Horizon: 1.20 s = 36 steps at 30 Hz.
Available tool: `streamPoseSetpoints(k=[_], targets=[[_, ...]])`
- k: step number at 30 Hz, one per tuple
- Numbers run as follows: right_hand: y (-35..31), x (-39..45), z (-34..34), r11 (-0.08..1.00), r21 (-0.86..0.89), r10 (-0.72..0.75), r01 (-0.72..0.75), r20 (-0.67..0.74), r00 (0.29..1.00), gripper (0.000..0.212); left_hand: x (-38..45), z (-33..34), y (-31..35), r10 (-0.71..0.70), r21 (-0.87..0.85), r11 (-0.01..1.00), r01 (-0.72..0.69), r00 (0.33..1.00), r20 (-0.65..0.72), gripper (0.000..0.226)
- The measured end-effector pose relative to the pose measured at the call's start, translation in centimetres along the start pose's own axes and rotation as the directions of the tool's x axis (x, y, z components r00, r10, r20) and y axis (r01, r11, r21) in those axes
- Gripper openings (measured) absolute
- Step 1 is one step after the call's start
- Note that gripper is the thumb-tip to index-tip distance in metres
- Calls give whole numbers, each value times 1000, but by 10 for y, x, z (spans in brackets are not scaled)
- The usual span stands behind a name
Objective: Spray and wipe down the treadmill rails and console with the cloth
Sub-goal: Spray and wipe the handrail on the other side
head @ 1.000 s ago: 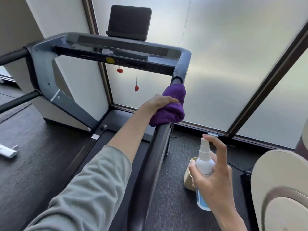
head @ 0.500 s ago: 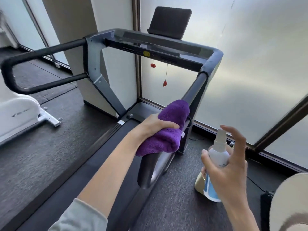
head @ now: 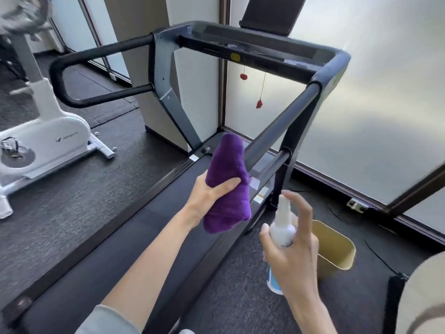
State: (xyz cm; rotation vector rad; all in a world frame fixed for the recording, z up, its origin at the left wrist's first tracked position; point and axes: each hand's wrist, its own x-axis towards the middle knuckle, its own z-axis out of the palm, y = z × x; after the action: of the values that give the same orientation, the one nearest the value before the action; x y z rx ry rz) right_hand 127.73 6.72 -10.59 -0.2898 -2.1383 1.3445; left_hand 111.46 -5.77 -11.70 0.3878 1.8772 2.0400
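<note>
My left hand [head: 209,194] grips a bunched purple cloth [head: 228,184], held just left of the treadmill's right rail [head: 284,124] and off it. My right hand [head: 291,251] holds a white spray bottle [head: 281,227] upright, index finger raised over the nozzle, low and to the right of the rail. The dark grey console [head: 252,48] spans the top with a black tablet holder [head: 269,13] above it. The left rail [head: 96,54] loops out to the left. The treadmill belt [head: 134,227] runs under my left arm.
A white exercise bike [head: 48,138] stands on the dark floor at left. A gold bin [head: 334,249] sits on the floor right of the treadmill. Red safety clips [head: 259,104] hang from the console. Frosted windows [head: 373,92] lie behind; a beige rounded object [head: 423,300] is at bottom right.
My left hand has slid the cloth back down the right rail and lifted it off to the left. My view has swung left and back; the right hand still holds the bottle.
</note>
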Motion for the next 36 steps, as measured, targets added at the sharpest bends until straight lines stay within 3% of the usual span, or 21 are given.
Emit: streamPoseSetpoints(k=[5,8,15,21,24,27,32,36], targets=[[19,-29,21,998,-56,24,-23,20,1000,83,-32,-40,-41,-34,-2,999,34,998,-46,54],[21,-26,32,994,-113,19,-14,44,999,79,-42,-60,-49,-23,-85,996,15,995,-100,75],[26,-16,51,991,-134,-5,-2,-54,999,80,-55,-78,-50,-33,-165,986,13,992,-121,91],[26,-18,52,991,-133,-19,7,-89,996,79,-45,-69,-48,-32,-172,985,16,996,-87,88],[21,-16,49,994,-91,-65,57,-86,994,79,-34,-52,-40,-8,-185,983,-7,997,-79,73],[21,-15,47,996,-60,-68,62,-101,993,80,-15,-18,-25,69,-97,993,-73,997,-47,53],[26,-15,44,997,-75,-26,15,-144,989,79,-11,7,-37,221,88,974,-210,966,-135,54],[25,-15,42,996,-83,-29,14,-182,983,77,-22,-12,-71,83,81,994,-78,994,-67,62]])
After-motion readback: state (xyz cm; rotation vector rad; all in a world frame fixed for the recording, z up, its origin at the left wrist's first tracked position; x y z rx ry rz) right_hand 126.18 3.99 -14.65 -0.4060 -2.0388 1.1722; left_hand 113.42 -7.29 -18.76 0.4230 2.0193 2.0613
